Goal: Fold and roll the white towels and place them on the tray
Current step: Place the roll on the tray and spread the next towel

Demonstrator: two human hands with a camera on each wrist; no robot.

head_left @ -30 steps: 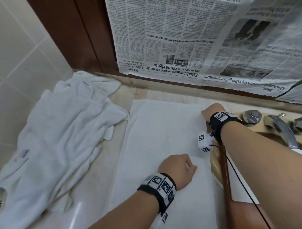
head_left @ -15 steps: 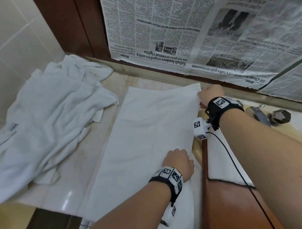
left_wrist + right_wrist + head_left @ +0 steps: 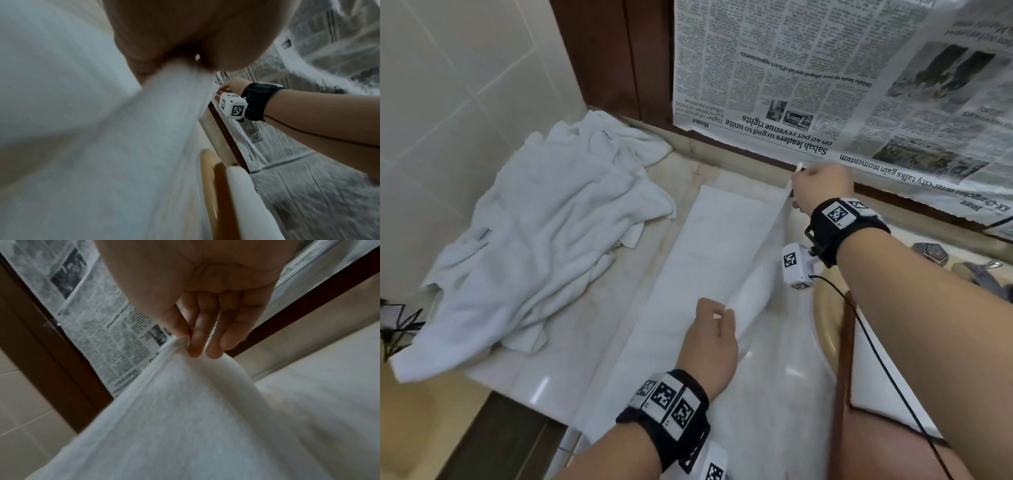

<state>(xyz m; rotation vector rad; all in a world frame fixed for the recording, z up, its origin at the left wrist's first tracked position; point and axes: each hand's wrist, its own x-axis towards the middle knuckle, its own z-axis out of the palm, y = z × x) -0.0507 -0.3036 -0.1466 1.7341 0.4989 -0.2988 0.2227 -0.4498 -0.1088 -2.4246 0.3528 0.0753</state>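
the white towel point(image 3: 709, 260) lies lengthwise on the pale marble counter point(image 3: 551, 373), its right long edge lifted off the surface. the right hand point(image 3: 822, 186) pinches the far corner between thumb and fingers point(image 3: 197, 344); the left hand point(image 3: 710, 346) grips the same edge nearer the body. this looks like the lengthwise fold: next the raised edge should travel left and land on the opposite edge, corners matched. a heap of unfolded towels point(image 3: 541, 240) waits to the left, and taped newspaper point(image 3: 842, 78) covers the wall behind. the tray cannot be clearly identified.
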